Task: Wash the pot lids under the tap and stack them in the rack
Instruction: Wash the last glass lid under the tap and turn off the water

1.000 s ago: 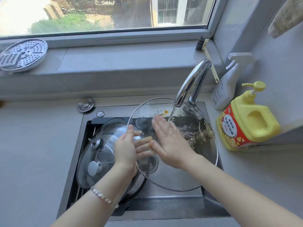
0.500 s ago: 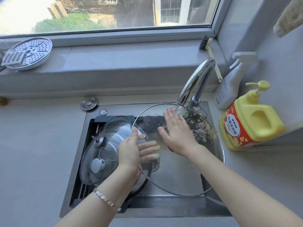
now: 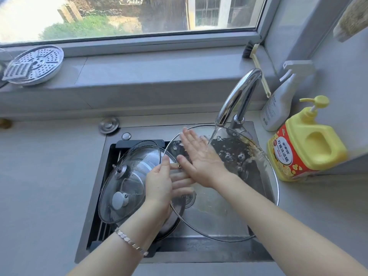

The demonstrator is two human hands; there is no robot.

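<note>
A large glass lid (image 3: 229, 212) with a metal rim tilts over the sink under the chrome tap (image 3: 237, 96), whose water runs onto its upper part. My left hand (image 3: 159, 184) grips the lid's left rim, thumb on top and fingers seen through the glass. My right hand (image 3: 201, 156) lies flat on the lid's inner face, fingers straight, beside the stream. Two smaller glass lids (image 3: 127, 182) with knobs lean in the black rack (image 3: 139, 143) on the sink's left side.
A yellow dish-soap pump bottle (image 3: 306, 144) and a white spray bottle (image 3: 278, 104) stand right of the sink. A perforated steamer plate (image 3: 35, 64) leans on the window sill at left. A brush (image 3: 256, 64) lies on the sill by the tap. Grey counter surrounds the sink (image 3: 209, 251).
My flat right hand has slid up and left across the lid's glass, towards its upper rim. My left hand keeps its grip on the rim.
</note>
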